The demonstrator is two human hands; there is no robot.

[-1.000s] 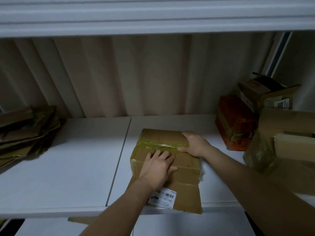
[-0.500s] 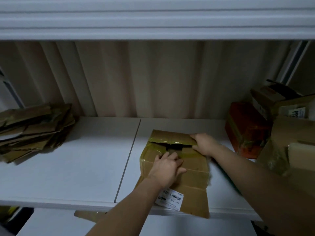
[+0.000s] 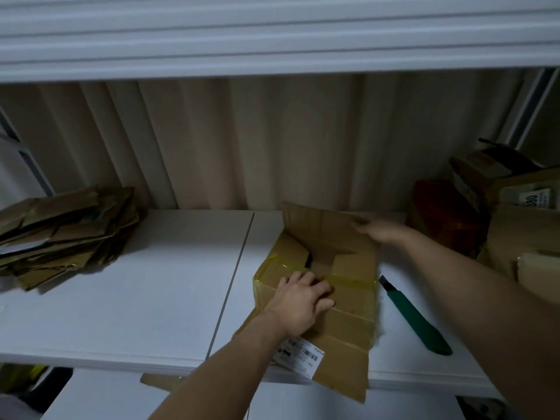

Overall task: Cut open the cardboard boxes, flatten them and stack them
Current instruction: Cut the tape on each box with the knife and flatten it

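A person's left hand (image 3: pixel 303 301) pressed flat, fingers spread, on a taped box (image 3: pixel 339 298) lying on a white shelf (image 3: pixel 151 283), while the right hand (image 3: pixel 377 230) gripped its raised far flap (image 3: pixel 318 221). A barcode label (image 3: pixel 298 357) on the box's near end read partly "190". A green cutter (image 3: pixel 416 319) lay just right of the box; flattened cardboard (image 3: pixel 66 234) sat stacked well to its left.

Dim white shelf (image 3: pixel 127 298) before ribbed beige wall (image 3: pixel 242 140)
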